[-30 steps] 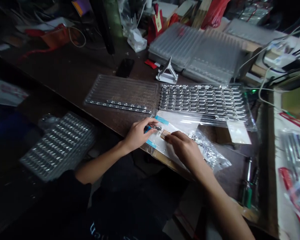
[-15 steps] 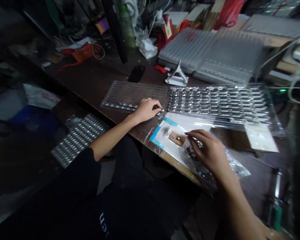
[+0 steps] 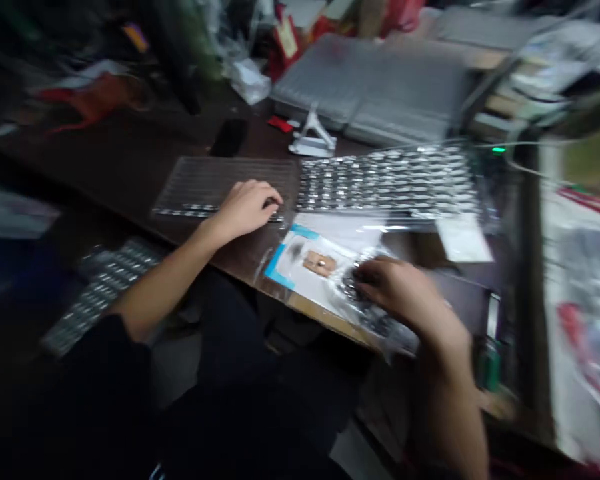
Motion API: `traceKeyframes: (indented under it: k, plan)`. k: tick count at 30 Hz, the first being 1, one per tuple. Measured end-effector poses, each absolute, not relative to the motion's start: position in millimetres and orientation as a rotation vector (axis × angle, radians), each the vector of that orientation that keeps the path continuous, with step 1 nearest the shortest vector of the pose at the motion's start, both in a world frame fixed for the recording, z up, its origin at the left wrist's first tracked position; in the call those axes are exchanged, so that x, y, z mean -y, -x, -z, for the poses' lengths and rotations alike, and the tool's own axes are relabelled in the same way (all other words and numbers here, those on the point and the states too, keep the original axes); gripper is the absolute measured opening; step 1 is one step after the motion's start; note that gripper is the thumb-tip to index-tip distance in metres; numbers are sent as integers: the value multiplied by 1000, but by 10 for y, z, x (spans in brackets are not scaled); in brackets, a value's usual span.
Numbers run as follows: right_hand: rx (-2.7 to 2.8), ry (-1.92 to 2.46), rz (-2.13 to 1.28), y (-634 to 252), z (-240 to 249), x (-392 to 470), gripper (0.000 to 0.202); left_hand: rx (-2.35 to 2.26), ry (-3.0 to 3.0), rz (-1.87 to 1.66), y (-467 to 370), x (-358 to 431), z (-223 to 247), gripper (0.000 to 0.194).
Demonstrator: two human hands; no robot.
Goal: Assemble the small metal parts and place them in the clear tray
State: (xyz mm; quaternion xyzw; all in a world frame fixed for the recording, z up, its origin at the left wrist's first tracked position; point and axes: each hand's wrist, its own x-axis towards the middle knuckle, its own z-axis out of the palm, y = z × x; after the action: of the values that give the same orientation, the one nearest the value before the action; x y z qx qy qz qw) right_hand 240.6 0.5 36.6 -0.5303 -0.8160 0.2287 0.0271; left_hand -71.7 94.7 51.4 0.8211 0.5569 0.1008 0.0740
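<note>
My left hand (image 3: 249, 208) rests on the near right corner of a clear ribbed tray (image 3: 205, 175), thumb and fingers curled together; what they hold is hidden. Small shiny metal parts (image 3: 185, 211) lie in the tray's nearest groove. My right hand (image 3: 405, 290) is at an open clear plastic bag (image 3: 375, 319) of small dark, shiny metal pieces (image 3: 350, 283). Its fingertips are drawn together among the pieces, blurred, and I cannot make out what is between them. Between the hands, a small brown block (image 3: 320, 263) lies on a white sheet (image 3: 305, 287) with blue tape.
A second tray (image 3: 385, 183) full of shiny metal parts lies right of the ribbed one. Behind stand stacked clear trays (image 3: 365, 80), a white stand (image 3: 313, 138) and a dark phone (image 3: 229, 138). A green-handled tool (image 3: 491, 360) lies at right. Another filled tray (image 3: 100, 287) sits lower left.
The view has swung, so everything sits further left. My right hand has moved from beside the brown block back to the metal pieces in the bag. My left hand stays at the tray's corner.
</note>
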Motion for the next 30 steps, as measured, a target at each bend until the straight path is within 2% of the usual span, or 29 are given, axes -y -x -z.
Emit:
traceKeyframes:
  k: [7, 10, 15, 20, 24, 30]
  plan:
    - [2514, 1734, -693, -2271, -475, 40, 18, -1059, -2510, -568, -545, -1135, -580, 19]
    - [2514, 1665, -746, -2274, -500, 69, 20, -985, -2601, -648, -1118, -1247, -588, 16]
    - [2539, 1623, -751, -2271, -537, 84, 15, -1037, -2790, -543, -1581, -1346, -532, 16]
    - [2592, 1593, -749, -2243, -503, 67, 23, -1006, -2684, -635, -1359, -1216, -642, 11]
    - [2571, 1577, -778, -2227, -404, 29, 17, -948, -2414, -756, -738, -859, -665, 8]
    - [2485, 1487, -832, -2266, -402, 20, 24, -1307, -2123, -769, 130, -298, -266, 9]
